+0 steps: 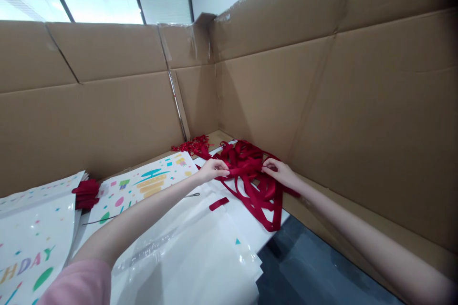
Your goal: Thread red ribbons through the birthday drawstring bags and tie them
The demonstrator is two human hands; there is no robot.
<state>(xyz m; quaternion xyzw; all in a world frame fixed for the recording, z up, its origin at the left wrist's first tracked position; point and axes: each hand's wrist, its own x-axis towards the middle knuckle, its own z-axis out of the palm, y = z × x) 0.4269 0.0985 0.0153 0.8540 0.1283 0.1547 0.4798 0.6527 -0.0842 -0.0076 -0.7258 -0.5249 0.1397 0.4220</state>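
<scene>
A loose heap of dark red ribbon lies at the far corner of the white table, with loops hanging toward the near edge. My left hand pinches a stretch of the ribbon on the heap's left side. On the right side, my right hand has its fingers closed on the same ribbon. Between the hands the ribbon runs roughly level across the heap. A short cut piece of red ribbon rests on white plastic sheeting just in front of my left hand.
Printed white bags with colourful party pictures lie at the left, beside a folded red bundle. Thin red strings sit behind. Tall cardboard walls close off the back and right. White plastic sheets cover the front.
</scene>
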